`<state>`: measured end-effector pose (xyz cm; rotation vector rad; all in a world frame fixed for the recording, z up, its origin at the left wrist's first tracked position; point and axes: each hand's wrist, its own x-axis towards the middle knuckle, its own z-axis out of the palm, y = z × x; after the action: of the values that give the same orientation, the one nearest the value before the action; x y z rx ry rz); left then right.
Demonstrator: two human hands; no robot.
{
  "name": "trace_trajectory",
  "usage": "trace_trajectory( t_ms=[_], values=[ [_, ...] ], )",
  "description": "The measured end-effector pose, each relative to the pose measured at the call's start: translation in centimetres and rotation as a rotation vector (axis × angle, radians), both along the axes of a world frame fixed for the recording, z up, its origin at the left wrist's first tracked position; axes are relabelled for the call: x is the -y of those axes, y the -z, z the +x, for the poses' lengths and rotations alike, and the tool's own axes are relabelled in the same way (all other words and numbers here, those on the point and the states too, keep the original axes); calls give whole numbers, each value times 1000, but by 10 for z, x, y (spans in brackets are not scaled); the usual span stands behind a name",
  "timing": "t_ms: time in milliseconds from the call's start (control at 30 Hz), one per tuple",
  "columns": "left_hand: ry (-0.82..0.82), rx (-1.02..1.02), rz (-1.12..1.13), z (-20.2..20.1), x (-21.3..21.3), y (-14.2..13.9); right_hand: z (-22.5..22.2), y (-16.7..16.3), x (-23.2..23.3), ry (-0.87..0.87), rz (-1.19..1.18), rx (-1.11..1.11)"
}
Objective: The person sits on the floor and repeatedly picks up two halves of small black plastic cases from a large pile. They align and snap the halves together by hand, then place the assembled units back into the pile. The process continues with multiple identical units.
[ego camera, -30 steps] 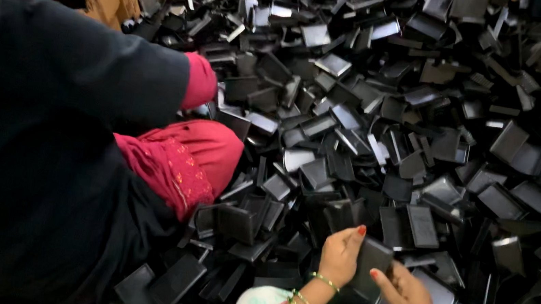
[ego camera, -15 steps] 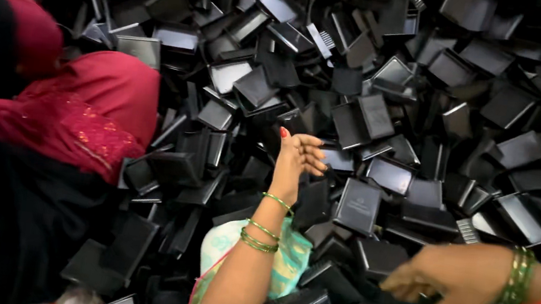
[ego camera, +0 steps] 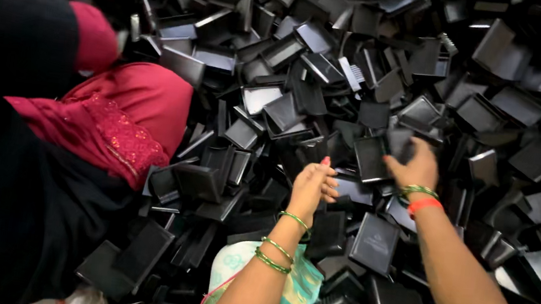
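These black plastic trays point(ego camera: 371, 159) look light, stiff and kinda slick, so pinch a rim: the right hand point(ego camera: 412, 166) grips 1 on the pile at 12 o'clock, while the left hand point(ego camera: 313, 183) hovers loosely curled and empty at its 9 o'clock.

We see the right hand point(ego camera: 414, 168) closed on a black plastic tray point(ego camera: 401, 142), shallow and rectangular with a raised rim, held tilted above the pile of black trays point(ego camera: 334, 77). Its far edge is blurred, so we cannot tell its exact outline. The left hand point(ego camera: 313, 183) hovers with fingers curled, holding nothing, just beside a flat dark tray point(ego camera: 356, 190) lying face up. The pile's trays lie loose, overlapping at all angles, some upturned, some on edge, matte to slightly glossy.
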<state>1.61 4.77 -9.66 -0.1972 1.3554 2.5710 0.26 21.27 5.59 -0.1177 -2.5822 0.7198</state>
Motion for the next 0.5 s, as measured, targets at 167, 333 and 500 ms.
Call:
trace_trajectory(
  t_ms=[167, 333, 500],
  values=[
    [-73, -80, 71, -9, -2, -4, 1, -1, -5, -94, -772, 143],
    [118, -4, 422, 8, 1, -44, 37, 14, 23, -630, -1468, 826],
    [54, -3, 500, 22, 10, -53, 29, 35, 25, -424, -699, 681]
  ],
)
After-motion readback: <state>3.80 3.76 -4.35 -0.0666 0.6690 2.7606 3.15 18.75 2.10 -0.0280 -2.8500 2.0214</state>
